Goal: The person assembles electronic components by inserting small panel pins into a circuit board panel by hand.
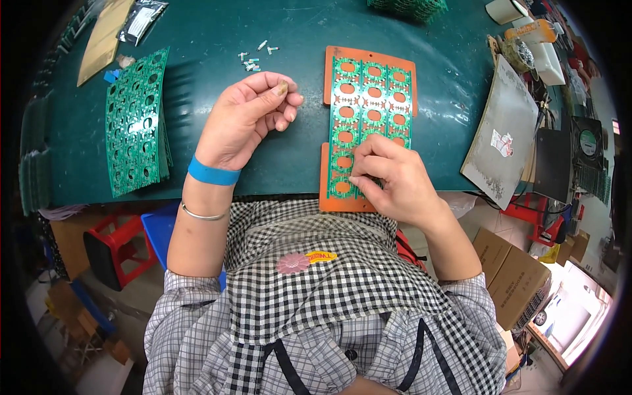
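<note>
A green circuit board panel (374, 89) with rows of oval cutouts lies on orange-brown backing plates (339, 51), right of the middle of the bench. My right hand (401, 181) is over the panel's near end, thumb and forefinger pinched at its surface; anything between the tips is too small to make out. To the panel's left, my left hand (253, 112) hovers above the bench with fingers curled and thumb pressed on the forefinger. What it may hold is hidden. Several tiny pale components (252, 64) lie loose just beyond my left hand.
A stack of green circuit board panels (135, 125) stands at the left, with more boards (411, 6) at the far edge. A grey sheet (503, 131) leans over the right side of the green bench (289, 168). Tape rolls, a bottle and a fan crowd the right.
</note>
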